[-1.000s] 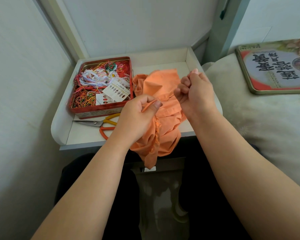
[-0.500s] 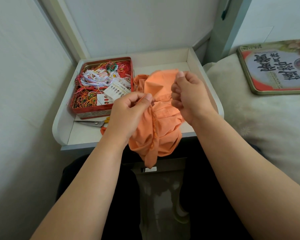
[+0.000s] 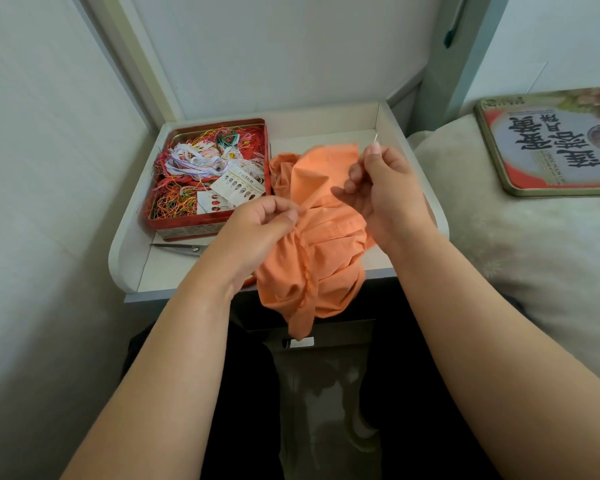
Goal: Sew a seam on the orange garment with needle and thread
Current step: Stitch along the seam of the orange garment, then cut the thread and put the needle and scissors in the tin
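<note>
Both hands at the orange garment (image 3: 321, 258), which lies bunched on the near edge of the white tray (image 3: 129, 251).

Left hand (image 3: 257, 233) pinches a fold of the cloth between thumb and fingers; right hand (image 3: 383, 192) pinches the needle (image 3: 376, 137), tip pointing far; red tin (image 3: 210, 178) of tangled thread at left; scissors (image 3: 181, 248) just near of it.
</note>
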The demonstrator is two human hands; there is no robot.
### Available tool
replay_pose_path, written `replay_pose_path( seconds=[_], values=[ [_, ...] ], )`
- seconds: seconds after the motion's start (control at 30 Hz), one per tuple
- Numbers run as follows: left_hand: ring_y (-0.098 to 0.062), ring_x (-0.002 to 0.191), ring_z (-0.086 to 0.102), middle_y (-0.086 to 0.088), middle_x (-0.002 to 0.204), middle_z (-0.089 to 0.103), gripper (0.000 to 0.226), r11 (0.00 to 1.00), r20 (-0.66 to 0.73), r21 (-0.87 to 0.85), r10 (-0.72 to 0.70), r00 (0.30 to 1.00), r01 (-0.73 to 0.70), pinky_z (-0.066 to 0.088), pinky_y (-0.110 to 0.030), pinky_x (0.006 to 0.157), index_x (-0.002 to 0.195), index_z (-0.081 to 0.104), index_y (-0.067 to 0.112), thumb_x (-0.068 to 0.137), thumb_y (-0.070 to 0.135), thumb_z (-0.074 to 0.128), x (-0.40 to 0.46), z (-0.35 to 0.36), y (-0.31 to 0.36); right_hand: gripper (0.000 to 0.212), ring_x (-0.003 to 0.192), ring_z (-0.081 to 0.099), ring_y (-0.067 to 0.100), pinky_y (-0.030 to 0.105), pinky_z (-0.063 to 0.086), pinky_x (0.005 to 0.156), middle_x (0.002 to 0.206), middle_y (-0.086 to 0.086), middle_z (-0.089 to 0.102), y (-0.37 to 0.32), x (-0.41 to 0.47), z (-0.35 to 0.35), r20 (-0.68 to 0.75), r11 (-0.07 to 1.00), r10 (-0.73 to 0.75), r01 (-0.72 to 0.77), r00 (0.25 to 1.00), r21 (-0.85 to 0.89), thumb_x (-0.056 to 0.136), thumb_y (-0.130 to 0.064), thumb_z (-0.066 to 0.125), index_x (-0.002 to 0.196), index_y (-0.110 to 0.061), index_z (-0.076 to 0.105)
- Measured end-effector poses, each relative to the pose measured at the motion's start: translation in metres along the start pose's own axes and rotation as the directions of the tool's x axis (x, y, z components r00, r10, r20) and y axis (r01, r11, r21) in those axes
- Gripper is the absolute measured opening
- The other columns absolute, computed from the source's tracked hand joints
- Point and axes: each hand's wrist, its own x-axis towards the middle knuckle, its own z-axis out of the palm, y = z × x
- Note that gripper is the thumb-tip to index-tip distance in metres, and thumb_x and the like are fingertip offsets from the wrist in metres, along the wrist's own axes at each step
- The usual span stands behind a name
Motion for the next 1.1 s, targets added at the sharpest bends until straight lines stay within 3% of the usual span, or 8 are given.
replay_pose_path(
  seconds=[0.2, 0.4, 0.57, 0.77, 0.87, 0.93, 1.0, 1.1],
  values=[
    [-0.008, 0.090, 0.065, 0.002, 0.087, 0.073, 0.018, 1.000, 0.299, 0.006, -0.012, 0.954, 0.011, 0.044, -0.033, 0.098, 0.083, 0.069, 0.019, 0.095, 0.019, 0.056, -0.013, -0.022, 0.002, 0.026, 0.053, 0.044, 0.010, 0.023, 0.042, 0.053, 0.060, -0.002, 0.050, 0.002, 0.000, 0.004, 0.061, 0.989, 0.008, 0.001, 0.998, -0.149, 0.103, -0.024, 0.044, 0.084, -0.013, 0.059],
    [-0.009, 0.070, 0.062, 0.001, 0.069, 0.066, 0.016, 0.949, 0.210, -0.314, 0.095, 0.973, -0.025, 0.048, -0.027, 0.076, 0.066, 0.072, 0.021, 0.075, 0.032, 0.064, -0.021, -0.034, -0.001, 0.024, 0.045, 0.052, 0.006, 0.017, 0.045, 0.044, 0.058, -0.004, 0.063, 0.011, -0.001, 0.039, 0.178, 0.988, 0.126, -0.107, 0.976, -0.112, 0.104, -0.019, 0.042, 0.085, -0.011, 0.055],
    [-0.017, 0.068, 0.065, -0.007, 0.073, 0.070, 0.023, 0.833, 0.122, -0.553, 0.091, 0.988, -0.009, 0.056, -0.025, 0.063, 0.096, 0.061, 0.013, 0.073, 0.009, 0.064, -0.025, -0.054, -0.011, 0.024, 0.041, 0.055, 0.004, 0.016, 0.048, 0.043, 0.053, -0.004, 0.064, 0.024, 0.011, 0.075, 0.213, 0.955, 0.295, -0.284, 0.931, -0.082, 0.103, -0.018, 0.042, 0.084, -0.011, 0.055],
    [-0.015, 0.086, 0.071, -0.005, 0.100, 0.075, 0.031, 0.856, -0.052, -0.506, 0.093, 0.994, -0.107, 0.056, -0.023, 0.069, 0.106, 0.067, 0.014, 0.078, -0.001, 0.063, -0.034, -0.077, -0.026, 0.019, 0.055, 0.058, 0.010, 0.019, 0.048, 0.047, 0.064, 0.002, 0.060, 0.059, 0.002, 0.116, 0.346, 0.867, 0.399, -0.225, 0.849, -0.445, 0.098, -0.008, 0.049, 0.083, -0.009, 0.060],
    [-0.014, 0.090, 0.071, 0.000, 0.104, 0.075, 0.035, 0.906, -0.111, -0.403, 0.092, 0.990, -0.129, 0.056, -0.021, 0.071, 0.110, 0.069, 0.017, 0.088, -0.008, 0.058, -0.032, -0.082, -0.030, 0.028, 0.059, 0.055, 0.001, 0.016, 0.044, 0.057, 0.070, -0.003, 0.052, 0.075, -0.004, 0.122, 0.346, 0.672, 0.394, -0.010, 0.851, -0.740, 0.099, -0.007, 0.045, 0.074, -0.019, 0.051],
    [-0.013, 0.088, 0.072, 0.005, 0.106, 0.074, 0.037, 0.937, -0.143, -0.321, 0.099, 0.985, -0.141, 0.054, -0.019, 0.072, 0.113, 0.067, 0.020, 0.091, -0.007, 0.056, -0.030, -0.082, -0.031, 0.018, 0.091, 0.062, 0.019, 0.030, 0.045, 0.080, 0.093, 0.011, 0.062, 0.084, -0.004, 0.126, 0.344, 0.493, 0.412, 0.111, 0.844, -0.863, 0.097, -0.021, 0.047, 0.093, -0.010, 0.061],
    [-0.012, 0.086, 0.072, 0.007, 0.107, 0.073, 0.038, 0.954, -0.180, -0.268, 0.086, 0.980, -0.133, 0.054, -0.017, 0.072, 0.117, 0.066, 0.021, 0.093, -0.006, 0.054, -0.029, -0.082, -0.032, 0.055, 0.121, 0.049, 0.041, 0.047, 0.039, 0.101, 0.126, 0.026, 0.053, 0.101, 0.005, 0.124, 0.322, 0.327, 0.451, 0.182, 0.833, -0.927, 0.090, -0.041, 0.047, 0.126, 0.000, 0.052],
    [-0.008, 0.088, 0.071, 0.012, 0.106, 0.073, 0.033, 0.957, -0.275, -0.257, 0.058, 0.960, -0.131, 0.055, -0.017, 0.070, 0.119, 0.067, 0.020, 0.096, 0.001, 0.054, -0.027, -0.082, -0.032, 0.062, 0.126, 0.043, 0.038, 0.050, 0.040, 0.103, 0.134, 0.016, 0.045, 0.102, 0.004, 0.116, 0.361, -0.089, 0.418, 0.433, 0.834, -0.897, 0.089, -0.049, 0.051, 0.135, -0.010, 0.041]
  ],
)
